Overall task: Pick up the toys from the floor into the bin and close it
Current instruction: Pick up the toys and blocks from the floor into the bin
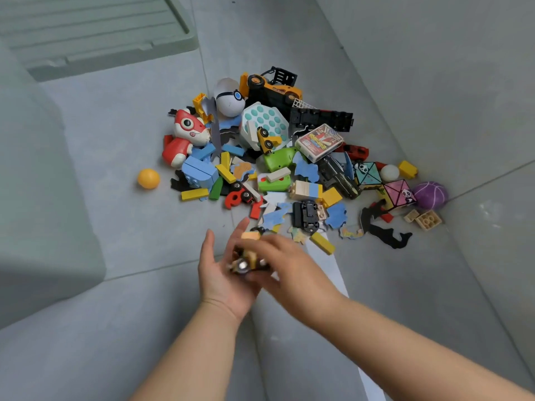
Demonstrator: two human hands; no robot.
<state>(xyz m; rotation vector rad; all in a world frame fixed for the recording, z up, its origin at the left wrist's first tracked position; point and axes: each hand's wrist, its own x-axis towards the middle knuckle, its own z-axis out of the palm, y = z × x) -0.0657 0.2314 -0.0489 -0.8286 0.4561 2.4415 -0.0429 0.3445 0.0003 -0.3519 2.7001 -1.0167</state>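
Closest up, the person's left hand (223, 273) is palm-up with the fingers mostly straight, cradling a small toy (245, 263). It's brownish-yellow with a shiny bit, too blurry to say what it is. The right hand (286, 264) sits on top, fingers curled down round the same toy, though that hand is smeared too. So one toy, two hands on it, just above the grey floor (130, 241).

Just past the fingertips is the toy pile (278, 175), all of it on the floor. Stuff I could actually count:
- Three balls: an orange ball (148, 178) off alone on the left, plus a white ball (389, 172) and a purple ball (430, 195) at the right end.
- Two panda cubes, a teal cube (367, 175) and a pink cube (399, 193), touching each other.
- One red-and-white cartoon figure (185, 137) on the left edge.
- One yellow forklift (272, 85) at the back.
- One card box (318, 141) in the middle, with one little red car (354, 151) just beside it.

Wooden blocks and blue puzzle pieces are too jumbled to count.

The pale green bin (43, 198) is at the far left, well apart from the pile. Its ribbed lid (86, 30) lies off it at top left.
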